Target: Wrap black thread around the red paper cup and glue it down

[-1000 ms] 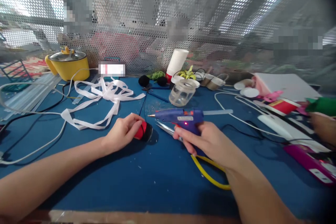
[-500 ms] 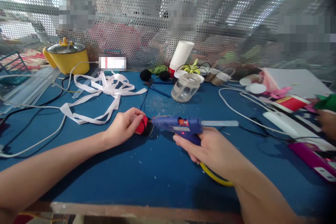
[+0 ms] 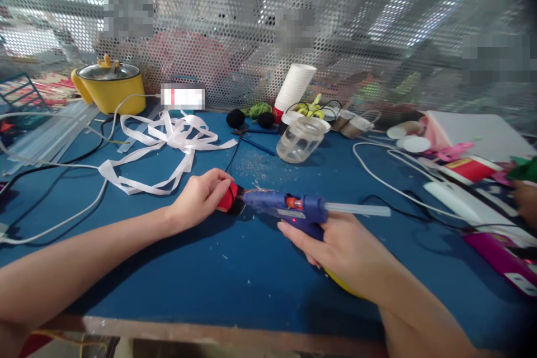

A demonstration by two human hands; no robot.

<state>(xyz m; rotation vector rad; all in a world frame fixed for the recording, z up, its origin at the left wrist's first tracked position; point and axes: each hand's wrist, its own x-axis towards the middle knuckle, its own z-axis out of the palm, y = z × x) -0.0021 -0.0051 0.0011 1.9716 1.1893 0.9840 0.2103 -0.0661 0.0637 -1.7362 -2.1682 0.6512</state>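
Note:
My left hand [image 3: 203, 198] pinches a small red cup-like piece [image 3: 226, 199] with a black end, low over the blue table. A dark strand of yarn [image 3: 232, 158] runs from it toward a black yarn ball [image 3: 235, 118]. In my right hand [image 3: 335, 240] is a blue hot glue gun [image 3: 289, 207], its red light lit. A translucent glue stick [image 3: 361, 210] sticks out of its back. The nozzle points left and meets the black end of the red piece; whether they touch I cannot tell.
White ribbon [image 3: 184, 137] lies tangled at the left, before a yellow pot [image 3: 121, 86]. A clear jar [image 3: 300, 142] and a stack of paper cups [image 3: 296, 86] stand at the back. White cables [image 3: 373, 176] and a purple power strip [image 3: 495, 260] are on the right; another person's hand [image 3: 526, 198] shows there.
The glue gun's back end has dipped slightly, while its nozzle stays at the red piece. My left hand keeps its pinch. The whole view has shifted a little.

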